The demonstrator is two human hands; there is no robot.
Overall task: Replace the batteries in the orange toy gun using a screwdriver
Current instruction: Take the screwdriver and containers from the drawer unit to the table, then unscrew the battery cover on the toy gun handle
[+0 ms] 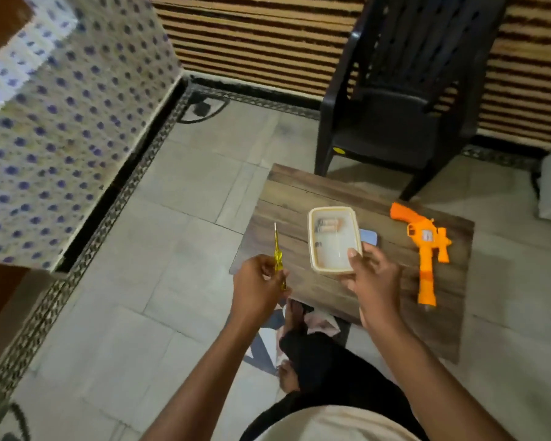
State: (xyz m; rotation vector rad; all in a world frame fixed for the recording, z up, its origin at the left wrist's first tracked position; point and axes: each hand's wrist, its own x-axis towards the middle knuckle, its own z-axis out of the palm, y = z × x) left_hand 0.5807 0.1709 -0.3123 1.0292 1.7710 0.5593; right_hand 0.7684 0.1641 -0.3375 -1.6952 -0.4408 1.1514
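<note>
Where the frame begins at its upper left, a spotted blue-and-white cloth drapes over furniture, with pale floor tiles below it.

Item: screwdriver, yellow translucent handle, metal tip pointing toward the top of the frame; left of centre, just off the desk's left edge. Held in the left hand, whose grip is curled round the lower handle.

Item: desk, dark wood-grain top, centre to right of frame.

Item: container, cream rim, clear shallow body, at centre on or just above the desk; which cannot be told. Batteries lie in its far end, their number unclear. The right hand grips the near right corner, thumb over the rim, fingers beneath.

Item: small blue-grey flat object, just beside the container's right side, partly hidden; identity unclear.

Item: orange toy gun, lying flat on the desk right of centre, handle toward the upper part of the frame, barrel toward the lower part; apart from both hands.

Item: dark plastic chair, upper right, beyond the desk.

Item: striped wall covering, across the top.
</note>
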